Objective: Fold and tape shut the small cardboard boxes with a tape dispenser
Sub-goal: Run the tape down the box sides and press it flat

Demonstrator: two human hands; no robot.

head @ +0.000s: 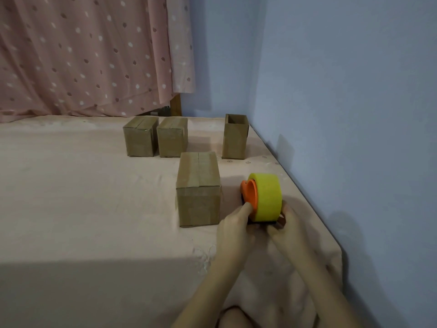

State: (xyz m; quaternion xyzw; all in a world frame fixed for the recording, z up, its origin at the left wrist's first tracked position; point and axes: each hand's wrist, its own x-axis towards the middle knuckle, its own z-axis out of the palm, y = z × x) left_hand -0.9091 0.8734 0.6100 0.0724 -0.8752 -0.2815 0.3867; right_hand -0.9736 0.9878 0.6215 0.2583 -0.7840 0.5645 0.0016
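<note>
A tape dispenser (264, 197) with an orange core and a yellow roll sits on the bed at right. My left hand (234, 228) holds its near left side, one finger laid on the orange rim. My right hand (287, 229) grips its near right end by the black base. Just left of it stands a closed taped cardboard box (198, 188). Two more closed boxes (140, 136) (172, 137) stand side by side farther back. An open-topped box (235, 138) stands upright at the back right.
The bed's pink sheet (82, 197) spreads wide to the left. A blue wall (343, 102) runs close along the right edge. A dotted pink curtain (89, 55) hangs behind. My knee (234, 318) shows at the bottom.
</note>
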